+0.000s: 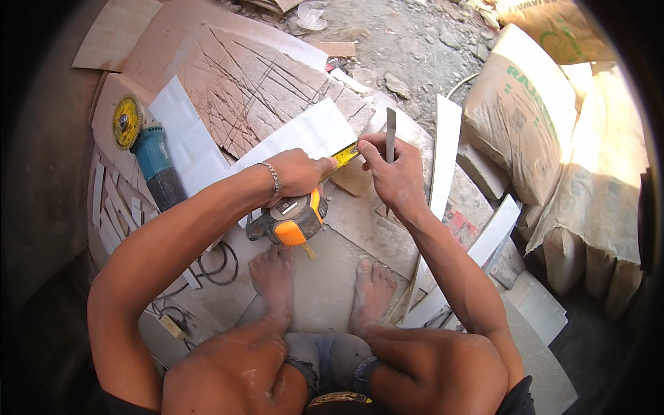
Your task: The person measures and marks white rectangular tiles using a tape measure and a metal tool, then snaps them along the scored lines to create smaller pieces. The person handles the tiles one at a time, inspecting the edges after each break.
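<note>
- Centrally, left hand (pixel 301 173) is pinching yellow tape (pixel 345 155) against white panel (pixel 304 133).
- Right hand (pixel 400 173) is pinching grey strip (pixel 391 131).
- Panel is looking stiff, brittle; edges suit holding.

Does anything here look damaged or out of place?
Yes: the brownish board beyond the left hand looks damaged, its surface gashed crisscross. Narrow white offcuts also lie scattered beside the grinder, looking untidy.

left grip (pixel 301 173) — palm-down, elbow bent | right grip (pixel 400 174) — curled, pinching
</note>
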The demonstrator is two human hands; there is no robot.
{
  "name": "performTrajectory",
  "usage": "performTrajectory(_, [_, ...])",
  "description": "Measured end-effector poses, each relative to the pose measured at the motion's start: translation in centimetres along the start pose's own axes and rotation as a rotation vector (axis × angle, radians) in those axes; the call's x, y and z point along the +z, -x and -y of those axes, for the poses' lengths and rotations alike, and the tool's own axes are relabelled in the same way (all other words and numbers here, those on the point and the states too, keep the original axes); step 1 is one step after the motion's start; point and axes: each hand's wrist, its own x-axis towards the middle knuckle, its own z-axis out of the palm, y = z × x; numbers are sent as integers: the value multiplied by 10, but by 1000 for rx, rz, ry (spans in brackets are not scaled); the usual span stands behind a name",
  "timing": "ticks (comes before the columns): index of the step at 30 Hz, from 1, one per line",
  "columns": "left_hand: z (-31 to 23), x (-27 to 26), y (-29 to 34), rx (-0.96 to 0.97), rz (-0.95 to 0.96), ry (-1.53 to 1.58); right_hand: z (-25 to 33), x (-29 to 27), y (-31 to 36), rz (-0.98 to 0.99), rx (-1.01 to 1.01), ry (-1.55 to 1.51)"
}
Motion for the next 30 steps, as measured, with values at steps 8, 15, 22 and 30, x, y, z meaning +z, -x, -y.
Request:
performTrajectory(8, [-3, -2, 4, -44, 40, 18, -2, -3, -3, 27, 52, 3])
performTrajectory(15, [-3, -1, 4, -62, 34, 17, 6, -5, -4, 43, 72, 49])
performTrajectory(22, [-4, -1, 5, -40, 34, 4, 27, -25, 9, -20, -31, 301])
performTrajectory(30, [-2, 0, 2, -20, 22, -36, 50, -40, 41, 173, -248, 439])
